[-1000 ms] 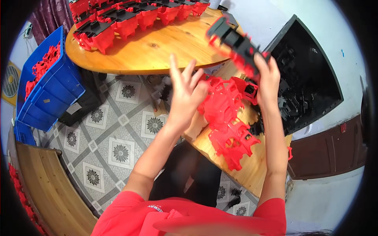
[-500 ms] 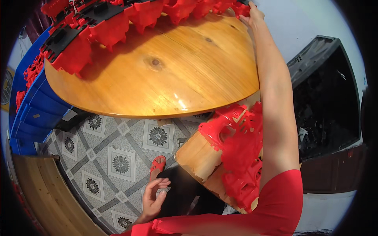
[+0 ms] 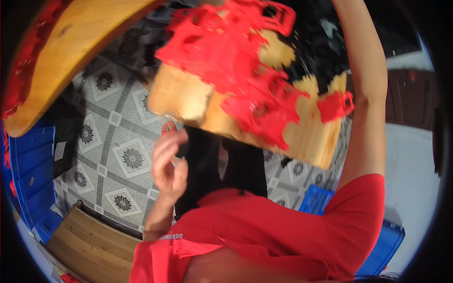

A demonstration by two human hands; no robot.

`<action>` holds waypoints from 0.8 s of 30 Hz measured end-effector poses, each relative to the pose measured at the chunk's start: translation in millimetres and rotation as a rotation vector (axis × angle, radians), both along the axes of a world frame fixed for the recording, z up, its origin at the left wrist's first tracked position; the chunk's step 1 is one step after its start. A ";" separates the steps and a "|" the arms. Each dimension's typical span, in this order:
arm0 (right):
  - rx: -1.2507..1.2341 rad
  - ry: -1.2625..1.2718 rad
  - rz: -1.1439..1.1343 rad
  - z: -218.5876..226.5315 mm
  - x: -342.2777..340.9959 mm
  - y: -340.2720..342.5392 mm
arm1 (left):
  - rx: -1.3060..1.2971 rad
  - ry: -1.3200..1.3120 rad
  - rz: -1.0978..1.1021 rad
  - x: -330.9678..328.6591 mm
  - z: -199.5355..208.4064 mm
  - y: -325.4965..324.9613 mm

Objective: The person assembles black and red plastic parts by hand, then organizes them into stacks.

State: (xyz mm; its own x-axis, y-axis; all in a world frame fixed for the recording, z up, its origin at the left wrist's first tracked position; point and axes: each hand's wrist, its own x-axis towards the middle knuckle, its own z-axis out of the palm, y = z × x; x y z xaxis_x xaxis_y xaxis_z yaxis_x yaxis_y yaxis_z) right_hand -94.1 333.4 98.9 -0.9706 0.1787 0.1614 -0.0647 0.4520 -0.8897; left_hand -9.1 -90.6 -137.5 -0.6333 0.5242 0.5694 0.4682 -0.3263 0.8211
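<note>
My left hand (image 3: 169, 165) is raised in front of my dark trousers, below the near left corner of a wooden board. Its fingers curl toward the thumb, slightly blurred, and a small greyish bit shows between them, too small to name. My right arm (image 3: 370, 85) stretches up past the board's right side, and its hand lies beyond the upper edge of the picture. On the wooden board (image 3: 184, 94) is a heap of red plastic parts (image 3: 212, 61), blurred by motion. A separate red part (image 3: 332, 107) sits at the board's right end, close to my right forearm.
A round wooden table (image 3: 61, 52) with red parts along its far side curves in at upper left. Blue bins (image 3: 33, 174) stand at left, a wooden bench (image 3: 94, 240) at lower left. Black parts (image 3: 325, 42) lie behind the board. Blue crates (image 3: 384, 245) are at lower right.
The view has swung right, so the table has slid to the upper left and the board to the middle. My right hand has left the table's far edge and gone out of view.
</note>
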 end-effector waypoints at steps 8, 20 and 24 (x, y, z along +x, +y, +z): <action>0.694 -0.200 -0.746 -89.7 314.4 -171.0 | -0.161 0.390 0.021 46.9 32.8 83.4; 0.627 0.143 -0.732 -155.2 400.8 -248.3 | -0.140 0.036 -0.191 133.0 61.7 88.2; 0.751 0.090 -0.133 -108.3 407.0 -253.7 | -0.088 -0.641 -0.573 157.6 70.8 74.9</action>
